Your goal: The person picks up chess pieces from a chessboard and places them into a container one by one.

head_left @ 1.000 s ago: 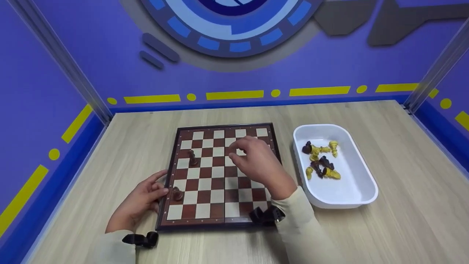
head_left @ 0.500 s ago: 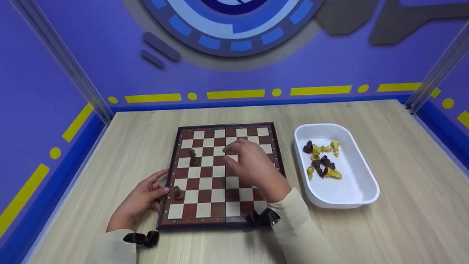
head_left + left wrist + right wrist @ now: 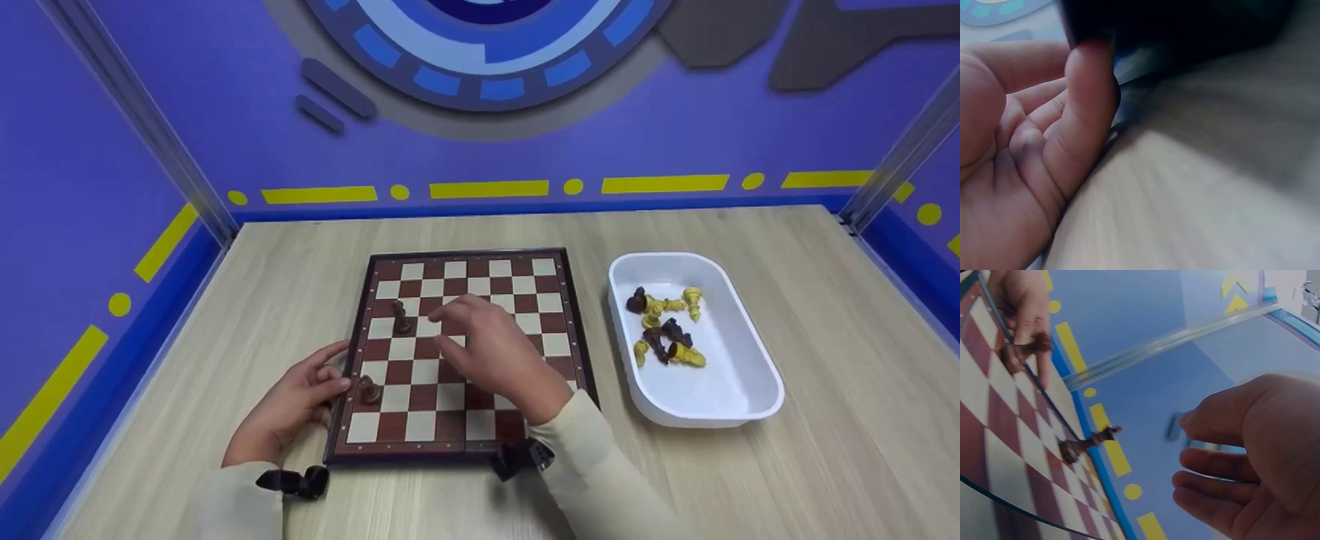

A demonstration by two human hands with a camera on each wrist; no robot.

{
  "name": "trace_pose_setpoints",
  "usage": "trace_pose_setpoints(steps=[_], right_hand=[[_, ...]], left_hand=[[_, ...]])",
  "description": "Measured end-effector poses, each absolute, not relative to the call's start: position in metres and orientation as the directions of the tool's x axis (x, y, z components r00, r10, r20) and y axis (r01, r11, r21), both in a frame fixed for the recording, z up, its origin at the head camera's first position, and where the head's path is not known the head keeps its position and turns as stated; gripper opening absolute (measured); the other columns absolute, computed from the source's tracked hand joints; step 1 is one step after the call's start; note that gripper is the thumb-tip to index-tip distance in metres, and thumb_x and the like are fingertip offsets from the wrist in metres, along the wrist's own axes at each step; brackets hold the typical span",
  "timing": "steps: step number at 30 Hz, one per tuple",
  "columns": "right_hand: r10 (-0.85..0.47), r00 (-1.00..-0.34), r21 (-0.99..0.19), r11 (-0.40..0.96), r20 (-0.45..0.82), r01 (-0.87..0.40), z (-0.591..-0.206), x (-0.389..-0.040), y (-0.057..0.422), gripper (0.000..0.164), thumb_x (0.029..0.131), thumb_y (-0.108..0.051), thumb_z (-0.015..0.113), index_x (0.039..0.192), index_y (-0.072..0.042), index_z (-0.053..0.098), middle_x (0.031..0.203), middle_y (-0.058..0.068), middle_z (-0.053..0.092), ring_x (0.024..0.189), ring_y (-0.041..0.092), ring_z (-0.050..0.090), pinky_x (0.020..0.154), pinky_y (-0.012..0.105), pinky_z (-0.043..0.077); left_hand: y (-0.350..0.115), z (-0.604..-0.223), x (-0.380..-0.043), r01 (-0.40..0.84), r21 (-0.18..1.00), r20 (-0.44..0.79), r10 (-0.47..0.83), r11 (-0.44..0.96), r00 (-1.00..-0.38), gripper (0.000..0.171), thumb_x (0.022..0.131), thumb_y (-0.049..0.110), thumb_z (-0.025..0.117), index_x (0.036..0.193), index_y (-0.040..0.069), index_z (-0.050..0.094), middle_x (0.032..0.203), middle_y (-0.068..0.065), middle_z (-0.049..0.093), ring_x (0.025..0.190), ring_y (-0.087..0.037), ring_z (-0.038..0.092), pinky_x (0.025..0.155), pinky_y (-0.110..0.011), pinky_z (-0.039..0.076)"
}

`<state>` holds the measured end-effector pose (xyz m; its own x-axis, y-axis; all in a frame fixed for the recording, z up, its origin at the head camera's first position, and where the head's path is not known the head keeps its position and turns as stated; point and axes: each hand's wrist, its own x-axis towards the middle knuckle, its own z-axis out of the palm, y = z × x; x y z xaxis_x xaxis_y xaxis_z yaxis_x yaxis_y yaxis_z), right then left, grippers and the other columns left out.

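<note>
Two dark brown chess pieces stand on the chessboard (image 3: 487, 425). The farther one is a tall, slender piece (image 3: 402, 319) with a small knob on top; the shorter piece (image 3: 369, 390) is near the left rim. Over the board, to the right of the tall piece, hovers my right hand (image 3: 491, 349), thumb and forefinger apart with nothing between them. In the right wrist view, air shows between those fingers (image 3: 1216, 495) and the tall piece (image 3: 1086, 445). My left hand (image 3: 289, 405) rests against the board's left edge, thumb and forefinger touching it. The left wrist view shows a fingertip (image 3: 1089, 67) against the dark side.
Right of the board stands a white plastic tray (image 3: 742, 382). Several yellow pieces (image 3: 692, 301) and dark brown pieces (image 3: 677, 332) lie jumbled inside. The wooden table (image 3: 832, 375) is bounded by blue panels (image 3: 525, 161) at the back and sides.
My right hand has moved left across the board, closer to the tall piece. The left hand keeps its place at the edge. The head view has shifted slightly.
</note>
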<state>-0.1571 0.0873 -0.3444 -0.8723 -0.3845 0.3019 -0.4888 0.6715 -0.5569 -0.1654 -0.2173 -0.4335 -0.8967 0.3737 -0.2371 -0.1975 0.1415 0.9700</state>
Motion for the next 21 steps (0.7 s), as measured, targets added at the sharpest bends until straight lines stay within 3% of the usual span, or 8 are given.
trace_pose_setpoints(steps=[10,21], right_hand=[[-0.434,-0.826,-0.531,0.632,0.360,-0.564,-0.355,-0.151,0.068,0.021,0.092,-0.017,0.063,0.112,-0.013,0.069,0.112,0.001,0.068,0.107,0.017,0.063,0.093,0.034,0.054],[-0.455,-0.828,-0.505,0.657,0.327,-0.560,-0.365,-0.146,0.055,0.026,0.092,-0.022,0.064,0.117,-0.016,0.067,0.117,-0.002,0.066,0.110,0.014,0.063,0.096,0.030,0.053]], left_hand=[[-0.220,-0.433,-0.164,-0.191,0.970,-0.234,0.374,0.149,-0.897,0.071,0.096,0.011,0.059,0.155,0.012,0.019,0.087,0.001,0.057,0.055,-0.010,0.061,0.049,-0.029,0.057],[-0.216,-0.432,-0.166,-0.185,0.972,-0.226,0.387,0.142,-0.894,0.072,0.096,0.010,0.059,0.155,0.010,0.018,0.087,0.000,0.057,0.055,-0.009,0.059,0.048,-0.028,0.056]])
